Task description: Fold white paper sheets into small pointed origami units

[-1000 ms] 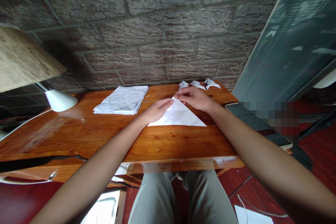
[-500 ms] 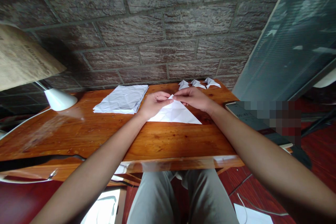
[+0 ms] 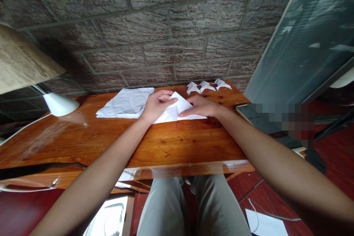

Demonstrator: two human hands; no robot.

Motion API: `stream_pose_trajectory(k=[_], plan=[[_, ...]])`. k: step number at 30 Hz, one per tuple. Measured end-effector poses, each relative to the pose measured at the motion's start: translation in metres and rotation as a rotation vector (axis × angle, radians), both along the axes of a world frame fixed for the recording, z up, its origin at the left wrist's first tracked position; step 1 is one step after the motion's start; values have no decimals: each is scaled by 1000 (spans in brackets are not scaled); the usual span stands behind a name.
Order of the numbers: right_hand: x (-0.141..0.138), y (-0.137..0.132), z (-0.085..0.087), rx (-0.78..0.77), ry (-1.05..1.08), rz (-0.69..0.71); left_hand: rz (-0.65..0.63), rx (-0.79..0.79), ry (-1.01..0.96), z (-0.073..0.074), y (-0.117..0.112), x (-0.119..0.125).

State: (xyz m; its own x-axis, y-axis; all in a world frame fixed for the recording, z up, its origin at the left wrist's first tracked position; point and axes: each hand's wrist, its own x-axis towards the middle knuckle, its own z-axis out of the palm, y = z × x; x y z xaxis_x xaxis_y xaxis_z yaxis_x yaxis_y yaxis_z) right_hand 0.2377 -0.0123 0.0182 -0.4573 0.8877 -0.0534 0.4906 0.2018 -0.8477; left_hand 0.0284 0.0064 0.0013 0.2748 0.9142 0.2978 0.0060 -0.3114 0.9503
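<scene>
At the left end of the tabletop (image 3: 171, 143) there was a lamp (image 3: 59, 106), its white base standing near the far left corner and its shade partly outside the view. A white cord (image 3: 24, 129) ran from beside the base toward the left edge. Along the near edge, on the left part, lay a black strap (image 3: 41, 170). Below this edge, an open box (image 3: 110, 215) with something white inside could be seen.

A stack (image 3: 123, 103) of creased white sheets lay by the far edge, left of its middle. Just to the right of it was the left hand (image 3: 155, 106), which wore a ring. This hand was gripping the paper (image 3: 173, 112), with the thumb on the front and the other fingers mostly behind. The paper, folded into a triangle, was around the middle of the tabletop, closer to the far edge, with its point upward; whether its lower side touched the wood, I cannot tell. The right hand (image 3: 204, 106) was grasping its right part, the thumb lying flat across the front.

Beyond the right hand, three folded figures (image 3: 205, 86) stood in a row near the far right corner. At the right edge lay a device (image 3: 256, 120), partly pixelated.
</scene>
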Motion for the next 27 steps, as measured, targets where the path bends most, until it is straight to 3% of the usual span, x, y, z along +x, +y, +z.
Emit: stream_pose_trajectory(k=[6,14,27], plan=[[2,0,1,20,51,-59,-174,-42,283,-2,1,-5],[7,3,2,15,67,-127,-240,-76,253,0,4,-11],[9,9,-6,64,15,-46,-236,-79,310,-1,1,-8]])
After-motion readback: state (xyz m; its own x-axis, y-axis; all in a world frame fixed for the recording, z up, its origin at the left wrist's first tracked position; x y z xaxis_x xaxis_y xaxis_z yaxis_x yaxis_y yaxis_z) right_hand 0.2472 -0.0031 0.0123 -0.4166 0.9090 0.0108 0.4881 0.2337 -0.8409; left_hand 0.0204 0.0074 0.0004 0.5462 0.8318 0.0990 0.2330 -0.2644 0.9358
